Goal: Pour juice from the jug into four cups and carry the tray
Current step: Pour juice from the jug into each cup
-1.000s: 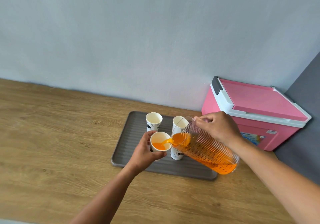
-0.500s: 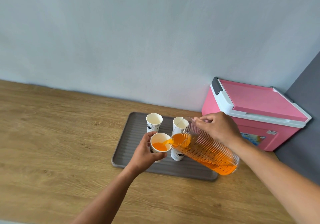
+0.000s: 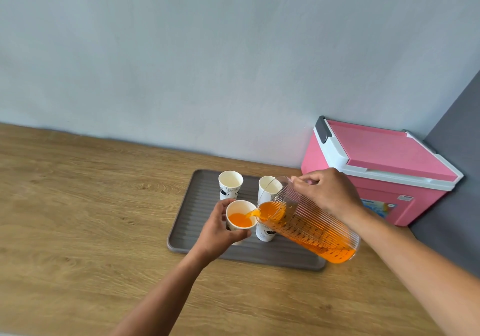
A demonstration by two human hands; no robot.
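Gripping the front cup around its wall, the left hand holds it over the tray, while the right hand is closed on the tilted jug, its spout at the cup's rim. Juice part-fills the cup; tipping further could overshoot or overflow. A squeeze might buckle the paper. Behind, two cups stand empty, and a fourth cup hides under the jug, easily knocked.

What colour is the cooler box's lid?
Pink, with a white rim, on the cooler box; head view.
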